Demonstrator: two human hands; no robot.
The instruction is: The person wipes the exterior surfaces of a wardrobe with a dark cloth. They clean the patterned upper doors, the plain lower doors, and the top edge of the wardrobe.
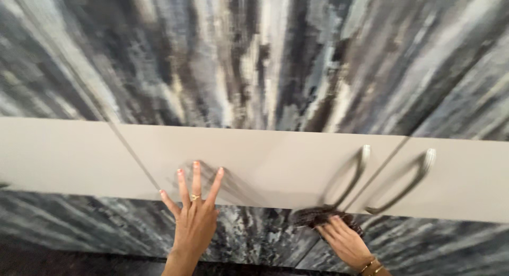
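A wide beige band (265,159) crosses the streaked grey cabinet doors (254,58), with two curved metal handles (352,178) at about 4 o'clock. The left hand (195,215) lies flat with spread fingers on the band, probably to steady the body. The right hand (344,241) presses a dark cloth (318,216) under the nearer handle, fingers closed over it.

A dark, crumpled cloth (323,216) lies pressed against the lower edge of the beige cabinet door (254,164), just beside its curved metal handle (352,175).
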